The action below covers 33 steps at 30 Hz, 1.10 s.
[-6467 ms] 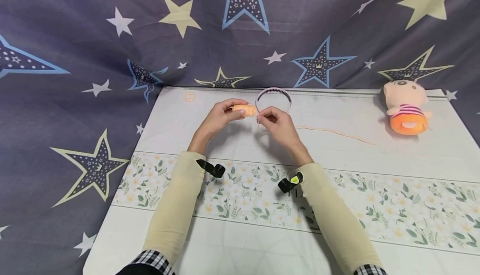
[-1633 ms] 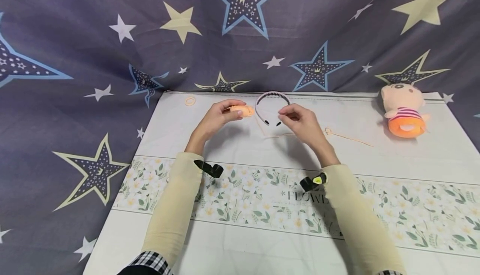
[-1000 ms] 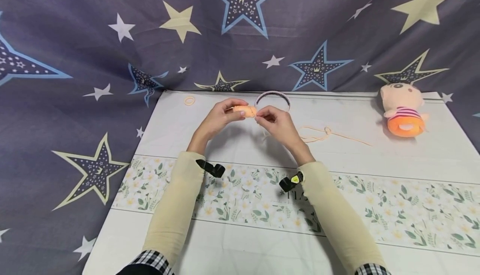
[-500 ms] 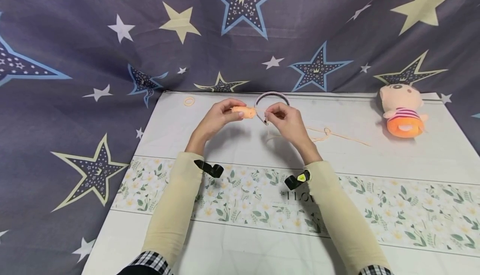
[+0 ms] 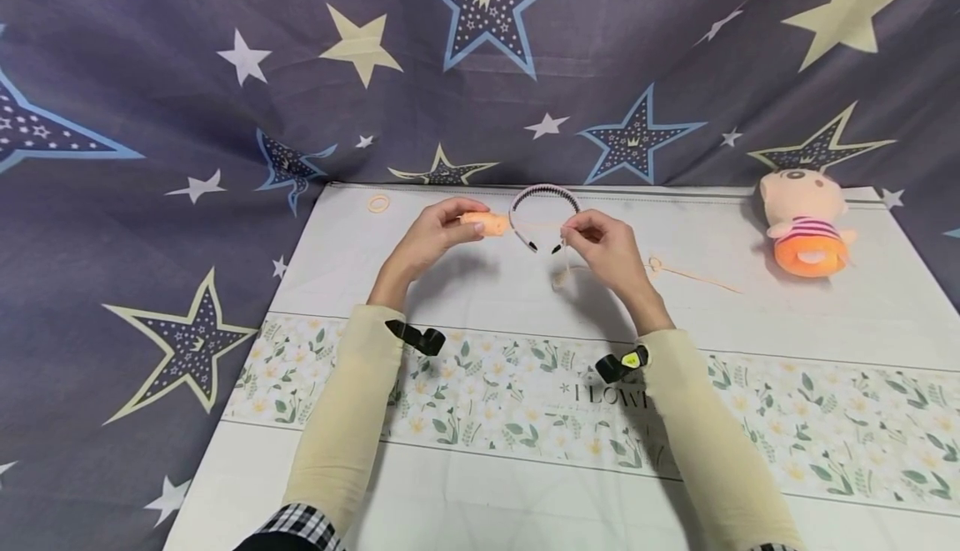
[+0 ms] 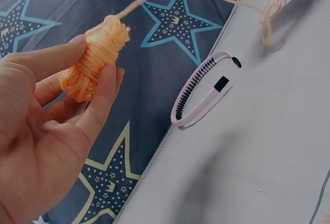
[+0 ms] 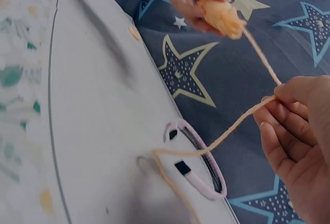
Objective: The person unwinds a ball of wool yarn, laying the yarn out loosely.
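Note:
My left hand [image 5: 438, 234] grips a small wound skein of orange yarn [image 6: 98, 59] between thumb and fingers, held up above the table. From the skein's end a yarn strand [image 7: 260, 54] runs taut across to my right hand [image 5: 609, 252], whose thumb and forefinger pinch it. Past the pinch the strand hangs down in loose loops to the table, as the left wrist view shows. Behind and between the hands lies a pink headband [image 5: 546, 191] with black teeth and black tips. Part of the loose yarn is hidden behind the right hand in the head view.
A thin orange ring [image 5: 378, 203] lies at the table's back left. Trailing yarn [image 5: 690, 276] with a small loop stretches to the right. A plush doll [image 5: 810, 222] in orange and stripes sits at the back right. A star-patterned curtain [image 5: 480, 101] hangs along the back edge.
My right hand went in to the skein, then drew back right, pulling the strand straight. Over the longer span, trailing yarn gained a loop at right. The left hand stays nearly still.

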Available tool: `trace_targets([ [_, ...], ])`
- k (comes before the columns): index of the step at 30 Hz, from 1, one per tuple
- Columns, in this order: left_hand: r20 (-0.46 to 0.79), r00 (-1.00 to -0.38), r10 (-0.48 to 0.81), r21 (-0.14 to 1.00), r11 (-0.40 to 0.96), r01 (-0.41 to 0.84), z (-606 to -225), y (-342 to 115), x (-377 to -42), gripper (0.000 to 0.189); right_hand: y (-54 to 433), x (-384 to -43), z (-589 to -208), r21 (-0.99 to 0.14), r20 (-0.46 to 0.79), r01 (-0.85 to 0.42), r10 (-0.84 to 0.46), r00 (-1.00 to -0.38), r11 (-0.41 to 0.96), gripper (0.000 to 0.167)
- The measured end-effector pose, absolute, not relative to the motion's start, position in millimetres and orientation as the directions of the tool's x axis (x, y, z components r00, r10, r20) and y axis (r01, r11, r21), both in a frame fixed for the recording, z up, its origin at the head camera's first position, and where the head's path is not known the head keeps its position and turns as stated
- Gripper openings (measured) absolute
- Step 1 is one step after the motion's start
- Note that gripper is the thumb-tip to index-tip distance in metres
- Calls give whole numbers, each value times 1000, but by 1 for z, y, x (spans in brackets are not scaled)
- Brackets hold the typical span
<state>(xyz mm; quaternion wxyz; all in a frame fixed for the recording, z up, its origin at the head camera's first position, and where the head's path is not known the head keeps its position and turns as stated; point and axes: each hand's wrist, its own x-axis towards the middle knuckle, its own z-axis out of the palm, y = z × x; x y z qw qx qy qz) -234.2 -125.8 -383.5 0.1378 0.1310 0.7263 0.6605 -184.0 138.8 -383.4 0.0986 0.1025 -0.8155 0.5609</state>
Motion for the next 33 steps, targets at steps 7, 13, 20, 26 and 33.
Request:
trace_targets([
  [7,-27,-930,367,994,109,14,-383,-128,-234,32,160,-172,-377,-896,232,-213,2,-973,389,14],
  [13,-27,-927,374,995,103,12,-383,-128,-234,33,190,-181,-403,-888,230,-196,31,-973,416,16],
  [20,-33,-927,374,995,104,7,-383,-128,-235,32,213,-177,-418,-879,220,-168,67,-973,447,19],
  [26,-44,-926,374,993,116,0,-383,-130,-235,33,216,-162,-401,-869,230,-170,75,-970,465,16],
  [33,-48,-929,367,992,127,-1,-383,-133,-235,33,232,-158,-398,-864,200,-113,128,-971,491,18],
])
